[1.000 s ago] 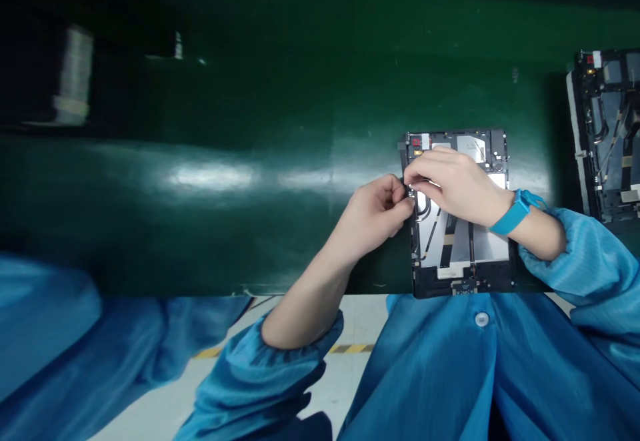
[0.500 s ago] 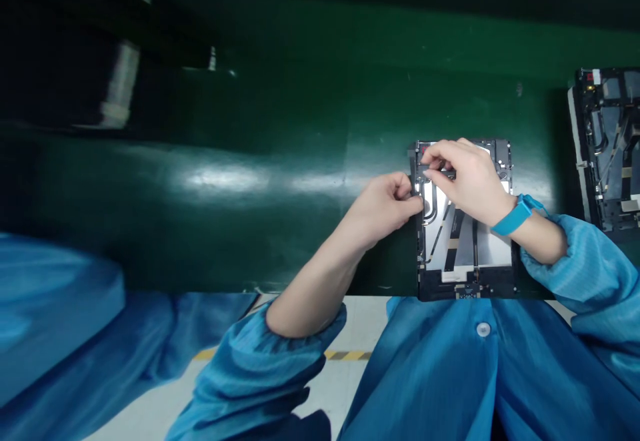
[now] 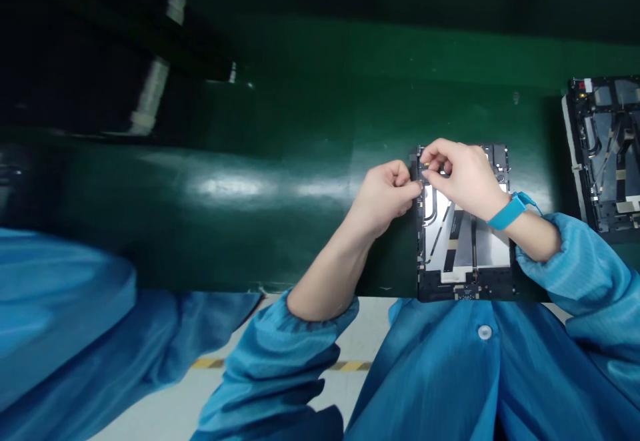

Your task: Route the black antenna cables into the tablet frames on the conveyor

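- Far left, a fold of shiny blue smock fabric (image 3: 60, 321) fills the lower corner; whose it is I cannot tell
- Behind it stretches the glossy dark green table (image 3: 250, 161), with lamp glare in soft patches across the middle
- At the back left sits a dark, blurred object with pale bands (image 3: 150, 101), too smeared to make out
- Below the table's near edge shows a pale floor with a yellow and black striped line (image 3: 350, 365)
- The person's left hand (image 3: 385, 194) comes up out of a gathered blue cuff (image 3: 300, 341), the forearm bare
- Its fingers (image 3: 400, 177) are curled in tight and pressed against the left edge of the opened black tablet chassis with silver shielding plates and thin flat cables (image 3: 465, 241); what they pinch is too small to tell
- That chassis lies flat on the table, just at the near edge, right in front of the person's chest
- The right hand (image 3: 463, 174) rests over the upper part of the chassis, thumb and forefinger nipped together at the upper left corner on some tiny part that I cannot identify
- The two hands all but touch there
- A bright blue strap (image 3: 509, 212) circles the right wrist
- Far right, well apart, a second opened black chassis (image 3: 605, 154) lies on the table, cut off by the frame
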A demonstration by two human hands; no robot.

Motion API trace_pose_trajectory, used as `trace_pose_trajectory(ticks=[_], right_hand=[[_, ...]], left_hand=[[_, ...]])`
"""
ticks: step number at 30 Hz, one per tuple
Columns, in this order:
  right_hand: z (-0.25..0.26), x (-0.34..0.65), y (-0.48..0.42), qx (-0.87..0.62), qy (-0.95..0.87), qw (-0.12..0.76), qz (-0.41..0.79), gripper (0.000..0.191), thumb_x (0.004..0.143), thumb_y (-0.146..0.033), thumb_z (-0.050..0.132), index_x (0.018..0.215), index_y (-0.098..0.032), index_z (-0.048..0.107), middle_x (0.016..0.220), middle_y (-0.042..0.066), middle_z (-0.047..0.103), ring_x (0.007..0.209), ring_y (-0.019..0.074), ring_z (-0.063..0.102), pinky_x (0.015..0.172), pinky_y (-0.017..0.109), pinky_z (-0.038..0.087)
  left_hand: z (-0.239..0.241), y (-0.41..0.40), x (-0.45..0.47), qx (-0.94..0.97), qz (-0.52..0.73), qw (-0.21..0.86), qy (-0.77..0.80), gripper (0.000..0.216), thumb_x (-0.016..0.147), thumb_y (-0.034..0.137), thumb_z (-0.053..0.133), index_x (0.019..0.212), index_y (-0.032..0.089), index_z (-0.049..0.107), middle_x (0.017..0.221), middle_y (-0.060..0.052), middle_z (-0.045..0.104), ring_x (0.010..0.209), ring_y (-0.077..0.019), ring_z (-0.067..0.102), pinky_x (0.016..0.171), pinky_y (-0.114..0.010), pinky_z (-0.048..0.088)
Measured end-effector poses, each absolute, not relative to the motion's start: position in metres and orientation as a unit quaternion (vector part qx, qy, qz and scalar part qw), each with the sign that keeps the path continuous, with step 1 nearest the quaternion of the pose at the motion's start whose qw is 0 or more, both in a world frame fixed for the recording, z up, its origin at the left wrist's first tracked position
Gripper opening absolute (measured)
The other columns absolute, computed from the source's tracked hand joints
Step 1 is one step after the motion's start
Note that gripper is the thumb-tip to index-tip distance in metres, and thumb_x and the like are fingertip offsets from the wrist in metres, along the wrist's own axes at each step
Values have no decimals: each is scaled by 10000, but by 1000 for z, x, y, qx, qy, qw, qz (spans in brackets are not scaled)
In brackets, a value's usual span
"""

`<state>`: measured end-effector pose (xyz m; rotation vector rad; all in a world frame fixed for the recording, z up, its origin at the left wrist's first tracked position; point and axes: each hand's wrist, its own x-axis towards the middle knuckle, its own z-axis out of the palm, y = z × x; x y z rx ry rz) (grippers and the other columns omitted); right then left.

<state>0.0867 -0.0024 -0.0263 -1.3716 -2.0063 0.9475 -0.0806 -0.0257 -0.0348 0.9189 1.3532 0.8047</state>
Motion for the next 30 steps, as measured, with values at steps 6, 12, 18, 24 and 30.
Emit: trace_pose_trajectory(ticks=[6,12,18,24,30], right_hand=[[-24,89,-2,-501,-754,246,347,201,806,-52,621,931,-202,666,819,-16,719,742,143,624,746,275,440],[-34,88,-3,-511,-779,229,282,151,870,-89,609,931,-219,654,896,11,737,806,181,625,775,316,443],[-32,94,-12,-476,-815,264,197,222,900,-80,558,1027,-217,680,1112,91,722,1077,275,623,933,434,505],[-28,133,-63,-538,-759,347,119,345,904,-226,636,1247,-260,621,1414,132,585,1369,356,518,1167,614,431],[-53,161,-126,-605,-602,404,331,668,975,-360,630,1586,-289,367,1672,144,397,1575,315,382,1267,590,394]], left_hand=[[-35,-22,-81,401,338,622,581,348,618,117,668,626,244,344,427,128,328,339,-30,334,358,-156,214],[-33,-20,-85,417,298,626,588,361,752,144,701,654,242,368,395,110,389,327,-40,345,356,-153,231],[-29,-16,-77,412,263,618,616,404,873,146,671,626,239,366,364,99,368,300,-50,338,344,-175,184],[-29,-15,-71,407,250,595,646,377,915,147,617,654,241,361,379,102,338,314,-64,319,366,-208,175],[-30,-46,-96,584,225,424,654,231,934,361,625,1081,185,657,878,-32,680,815,-180,658,725,-294,535]])
